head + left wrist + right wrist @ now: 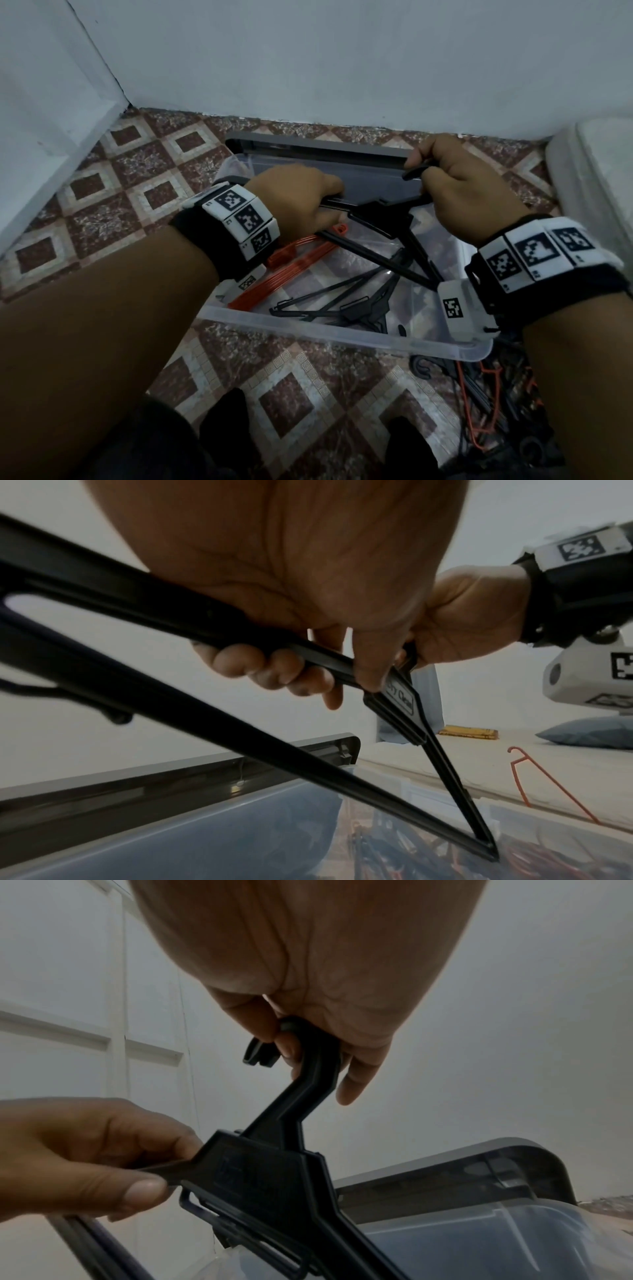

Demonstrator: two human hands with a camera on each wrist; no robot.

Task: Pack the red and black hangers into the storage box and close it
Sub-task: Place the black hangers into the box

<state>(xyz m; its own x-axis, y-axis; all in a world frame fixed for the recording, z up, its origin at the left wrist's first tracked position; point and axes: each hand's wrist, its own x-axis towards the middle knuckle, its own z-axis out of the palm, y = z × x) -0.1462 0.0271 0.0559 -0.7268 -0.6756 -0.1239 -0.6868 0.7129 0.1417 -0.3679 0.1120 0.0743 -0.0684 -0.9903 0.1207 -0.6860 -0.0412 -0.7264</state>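
Note:
A black hanger (383,219) hangs tilted over the open clear storage box (342,332), held by both hands. My left hand (325,205) grips one shoulder arm of it, fingers (274,672) curled under the bar. The fingers of my right hand (424,168) are curled round its hook (308,1074). Its lower corner (486,850) points down into the box. Red hangers (301,260) and other black hangers (342,298) lie on the box floor. The grey lid (325,147) stands open behind the box, against the wall.
A tangle of loose black and red hangers (479,394) lies on the patterned tile floor at the box's near right corner. A white mattress (599,171) lies to the right, with a red hanger (548,783) leaning on it. The white wall is close behind.

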